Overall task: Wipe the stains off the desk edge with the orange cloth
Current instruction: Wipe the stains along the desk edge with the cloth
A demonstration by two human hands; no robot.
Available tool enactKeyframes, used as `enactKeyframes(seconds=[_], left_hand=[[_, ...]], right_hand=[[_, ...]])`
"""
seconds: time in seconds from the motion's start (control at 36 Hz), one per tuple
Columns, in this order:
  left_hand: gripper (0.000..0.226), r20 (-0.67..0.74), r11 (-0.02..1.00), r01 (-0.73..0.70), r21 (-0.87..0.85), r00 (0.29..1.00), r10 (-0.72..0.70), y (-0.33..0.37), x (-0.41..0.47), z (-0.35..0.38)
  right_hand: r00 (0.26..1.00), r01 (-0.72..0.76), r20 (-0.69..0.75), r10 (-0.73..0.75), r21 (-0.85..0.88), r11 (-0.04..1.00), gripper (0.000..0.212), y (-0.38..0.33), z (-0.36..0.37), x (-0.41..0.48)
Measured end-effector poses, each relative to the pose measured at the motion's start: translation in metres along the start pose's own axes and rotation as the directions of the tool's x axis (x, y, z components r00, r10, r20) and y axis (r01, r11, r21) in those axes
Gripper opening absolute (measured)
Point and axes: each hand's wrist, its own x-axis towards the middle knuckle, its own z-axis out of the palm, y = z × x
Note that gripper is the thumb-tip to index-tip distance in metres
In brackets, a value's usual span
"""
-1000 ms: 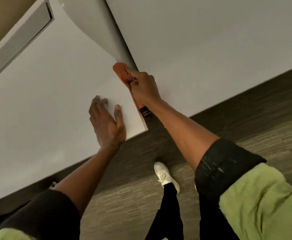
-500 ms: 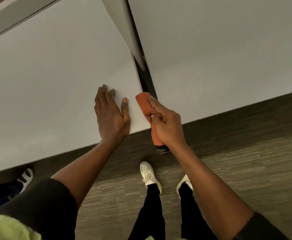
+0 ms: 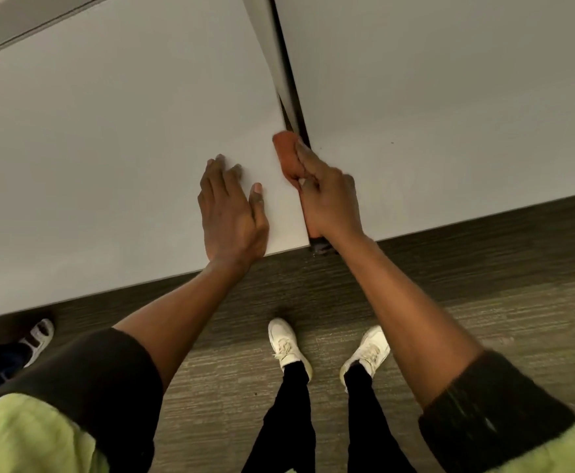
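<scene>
**Cloth down in the gap between two desks**

We look straight down over two white desktops with a narrow dark gap running between them. The right hand is closed around the orange cloth, fingers wrapped over it, and it presses the cloth against the right-hand side edge of the left desk, close to the near corner. The bunched end of the cloth pokes out beyond the fingertips, sitting at the mouth of the gap, and the rest of it is hidden under the hand. We cannot make out any stains on that edge from here.

The left hand lies flat and open on the left desk, palm down, fingers spread, thumb pointing toward the cloth. It holds nothing. The two hands are near each other but apart, with a strip of bare white surface between them.

The right desk is just across the gap. A grey recessed panel sits at the far left of the left desk. Below us are white shoes on dark striped flooring, and someone else's shoe shows at the left edge.
</scene>
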Motion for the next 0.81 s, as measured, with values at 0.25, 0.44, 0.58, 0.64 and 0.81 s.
enactKeyframes(seconds=[0.25, 0.44, 0.58, 0.64, 0.81], left_hand=[[0.051, 0.029, 1.0, 0.01, -0.029, 1.0, -0.009, 0.001, -0.001, -0.003], [0.054, 0.032, 0.992, 0.036, -0.122, 0.999, -0.033, 0.0, -0.003, -0.012], [0.05, 0.126, 0.987, 0.003, -0.158, 0.992, 0.018, -0.013, 0.002, -0.025], [0.048, 0.148, 0.978, -0.048, -0.201, 0.986, 0.078, -0.028, 0.005, -0.034], [0.059, 0.225, 0.974, -0.151, -0.17, 0.956, 0.187, -0.1, -0.009, -0.053]], right_hand=[[0.998, -0.059, -0.017, 0.06, 0.048, 0.997, 0.067, 0.008, 0.003, -0.122], [0.992, 0.119, 0.007, -0.122, -0.297, 0.947, 0.078, -0.011, 0.012, -0.089], [0.978, 0.2, 0.044, -0.202, -0.456, 0.867, 0.082, -0.024, 0.021, -0.038], [0.975, 0.209, 0.046, -0.216, -0.498, 0.841, 0.083, -0.024, 0.025, -0.031], [0.949, 0.282, 0.052, -0.31, -0.577, 0.767, 0.083, -0.027, 0.04, -0.078]])
